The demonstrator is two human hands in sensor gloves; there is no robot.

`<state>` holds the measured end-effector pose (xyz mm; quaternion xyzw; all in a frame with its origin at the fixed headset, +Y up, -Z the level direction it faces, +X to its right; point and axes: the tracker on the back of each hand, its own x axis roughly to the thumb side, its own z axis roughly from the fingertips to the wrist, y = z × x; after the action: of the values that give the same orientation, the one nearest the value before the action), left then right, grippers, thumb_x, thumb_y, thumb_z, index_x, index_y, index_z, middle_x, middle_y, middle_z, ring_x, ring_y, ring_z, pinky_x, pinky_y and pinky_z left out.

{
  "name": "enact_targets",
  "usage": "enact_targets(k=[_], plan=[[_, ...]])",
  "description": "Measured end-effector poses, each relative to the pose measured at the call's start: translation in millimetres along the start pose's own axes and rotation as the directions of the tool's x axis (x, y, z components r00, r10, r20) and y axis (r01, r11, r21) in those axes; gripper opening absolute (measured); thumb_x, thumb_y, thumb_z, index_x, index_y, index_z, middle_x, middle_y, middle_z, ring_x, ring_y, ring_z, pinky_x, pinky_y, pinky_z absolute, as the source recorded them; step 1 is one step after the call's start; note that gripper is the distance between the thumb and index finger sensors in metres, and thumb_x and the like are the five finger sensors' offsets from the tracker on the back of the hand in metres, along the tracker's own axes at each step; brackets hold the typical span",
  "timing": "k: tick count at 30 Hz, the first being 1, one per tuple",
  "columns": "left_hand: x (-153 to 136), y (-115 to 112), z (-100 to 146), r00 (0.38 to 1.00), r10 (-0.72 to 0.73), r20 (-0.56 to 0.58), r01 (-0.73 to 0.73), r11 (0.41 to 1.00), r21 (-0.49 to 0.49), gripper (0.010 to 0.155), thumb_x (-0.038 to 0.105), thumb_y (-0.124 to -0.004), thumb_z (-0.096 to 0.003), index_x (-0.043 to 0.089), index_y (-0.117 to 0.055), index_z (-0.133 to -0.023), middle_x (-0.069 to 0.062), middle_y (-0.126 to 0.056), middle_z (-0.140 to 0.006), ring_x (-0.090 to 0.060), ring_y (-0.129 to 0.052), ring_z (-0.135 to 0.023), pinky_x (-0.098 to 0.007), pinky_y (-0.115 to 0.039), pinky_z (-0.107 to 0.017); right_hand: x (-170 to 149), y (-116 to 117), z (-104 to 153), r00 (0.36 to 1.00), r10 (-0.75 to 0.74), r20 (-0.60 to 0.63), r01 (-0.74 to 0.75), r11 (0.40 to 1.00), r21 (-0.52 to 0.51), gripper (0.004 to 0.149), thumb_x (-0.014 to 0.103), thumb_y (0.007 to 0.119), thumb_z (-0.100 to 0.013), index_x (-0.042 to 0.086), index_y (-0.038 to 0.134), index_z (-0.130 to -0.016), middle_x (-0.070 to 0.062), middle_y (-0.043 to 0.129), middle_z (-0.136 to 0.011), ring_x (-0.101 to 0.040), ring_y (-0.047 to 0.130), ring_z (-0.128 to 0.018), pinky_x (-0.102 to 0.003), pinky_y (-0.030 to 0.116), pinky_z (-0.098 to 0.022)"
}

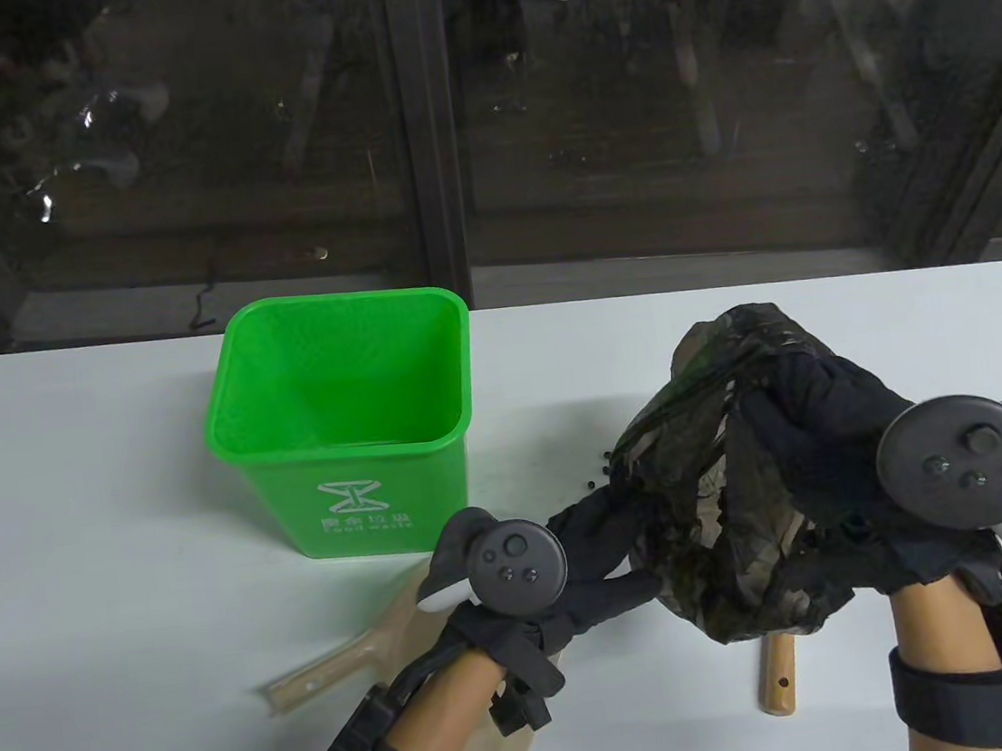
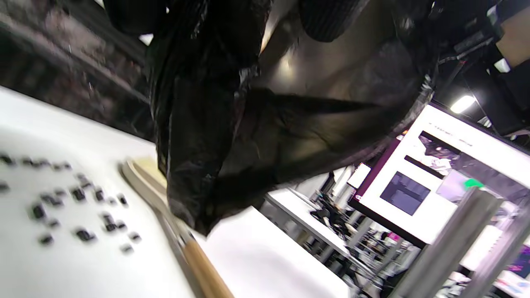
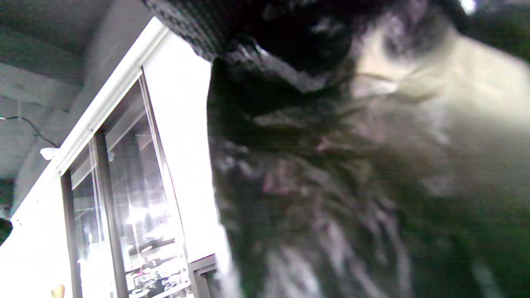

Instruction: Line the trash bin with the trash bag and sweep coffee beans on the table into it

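Two gloved hands hold thin, crinkled, half-see-through black trash bag (image 1: pixel 725 494) above counter (image 1: pixel 74 537), right of bin (image 1: pixel 346 417). Left hand (image 1: pixel 601 555) pinches bag's near-left edge; right hand (image 1: pixel 826 454) has its grip bunched in bag's top folds. Bag hangs as loose rumpled lump, no clear long axis. Bin: glossy green plastic, square with rounded corners, upright, mouth up, unlined. Small dark coffee beans (image 2: pixel 78 207) scattered on smooth white counter, right of bin.
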<state>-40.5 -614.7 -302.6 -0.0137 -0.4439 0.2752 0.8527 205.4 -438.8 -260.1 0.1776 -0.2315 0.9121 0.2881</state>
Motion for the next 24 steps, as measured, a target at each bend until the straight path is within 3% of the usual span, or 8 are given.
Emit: enact_targets(k=[5,10,16,18,19,21,22,24], plan=[[3,25,9,0.985,-0.138,-0.104,0.162,0.948,0.274,0.070,0.031,-0.061,-0.0728,-0.015,-0.032,-0.117,-0.042,-0.038,-0.110,-0.048,-0.081,-0.083,-0.069,-0.060,-0.067,-17,1,12,0.988,0.144,-0.057,-0.144,0.990,0.010,0.067,0.031,0.075,-0.051,0.003,0.043,-0.103,0.002,0.093,-0.061,-0.025,0.090,-0.067,-0.063,0.066,-0.057],[15,50,5,0.908,-0.327,-0.261,0.390,0.887,0.246,0.062,0.016,-0.068,-0.0697,-0.018,-0.040,-0.113,-0.042,-0.052,-0.103,-0.020,-0.093,-0.046,-0.053,-0.081,-0.049,-28,14,16,0.899,0.430,-0.085,-0.409,0.893,0.187,0.078,0.033,0.080,-0.049,0.001,0.035,-0.104,0.001,0.092,-0.057,-0.024,0.091,-0.062,-0.064,0.067,-0.056],[29,87,-7,0.805,-0.486,-0.341,0.571,0.791,0.221,0.060,0.004,-0.067,-0.0661,-0.018,-0.038,-0.114,-0.042,-0.052,-0.103,-0.021,-0.093,-0.045,-0.053,-0.082,-0.048,-36,36,13,0.714,0.698,-0.053,-0.636,0.678,0.367,0.080,0.032,0.081,-0.049,0.003,0.031,-0.105,0.000,0.092,-0.055,-0.024,0.092,-0.059,-0.065,0.069,-0.054],[37,103,-11,0.730,-0.579,-0.363,0.668,0.718,0.198,0.060,0.001,-0.066,-0.0651,-0.017,-0.037,-0.114,-0.042,-0.050,-0.104,-0.022,-0.093,-0.044,-0.054,-0.082,-0.048,-36,43,6,0.562,0.827,0.009,-0.751,0.505,0.426,0.081,0.031,0.079,-0.049,0.007,0.026,-0.105,0.000,0.093,-0.050,-0.023,0.095,-0.054,-0.063,0.071,-0.053],[45,111,-12,0.678,-0.640,-0.361,0.726,0.660,0.194,0.061,0.001,-0.066,-0.0649,-0.017,-0.036,-0.115,-0.042,-0.049,-0.104,-0.023,-0.092,-0.044,-0.054,-0.082,-0.049,-31,42,1,0.454,0.890,0.039,-0.820,0.400,0.410,0.082,0.032,0.078,-0.049,0.008,0.021,-0.104,0.002,0.093,-0.050,-0.021,0.095,-0.054,-0.062,0.073,-0.052],[63,127,-10,0.584,-0.729,-0.357,0.812,0.533,0.239,0.062,0.000,-0.065,-0.0648,-0.017,-0.032,-0.115,-0.042,-0.048,-0.105,-0.023,-0.092,-0.045,-0.055,-0.081,-0.049,-16,32,-5,0.381,0.924,0.019,-0.892,0.362,0.273,0.084,0.034,0.076,-0.049,0.005,0.018,-0.102,0.006,0.094,-0.048,-0.017,0.098,-0.052,-0.058,0.077,-0.051],[69,132,-7,0.562,-0.746,-0.358,0.827,0.489,0.278,0.064,0.000,-0.065,-0.0647,-0.017,-0.029,-0.115,-0.041,-0.047,-0.105,-0.024,-0.092,-0.046,-0.056,-0.081,-0.050,-10,26,-6,0.409,0.912,-0.022,-0.893,0.405,0.197,0.085,0.034,0.077,-0.049,0.002,0.018,-0.102,0.006,0.094,-0.049,-0.017,0.098,-0.052,-0.059,0.076,-0.050],[86,145,4,0.503,-0.779,-0.374,0.845,0.352,0.402,0.066,0.000,-0.064,-0.0645,-0.018,-0.024,-0.114,-0.042,-0.043,-0.105,-0.026,-0.091,-0.048,-0.057,-0.079,-0.051,8,7,0,0.524,0.837,-0.157,-0.852,0.513,-0.106,0.085,0.030,0.078,-0.049,0.002,0.017,-0.101,0.001,0.093,-0.049,-0.022,0.096,-0.052,-0.062,0.073,-0.050]])
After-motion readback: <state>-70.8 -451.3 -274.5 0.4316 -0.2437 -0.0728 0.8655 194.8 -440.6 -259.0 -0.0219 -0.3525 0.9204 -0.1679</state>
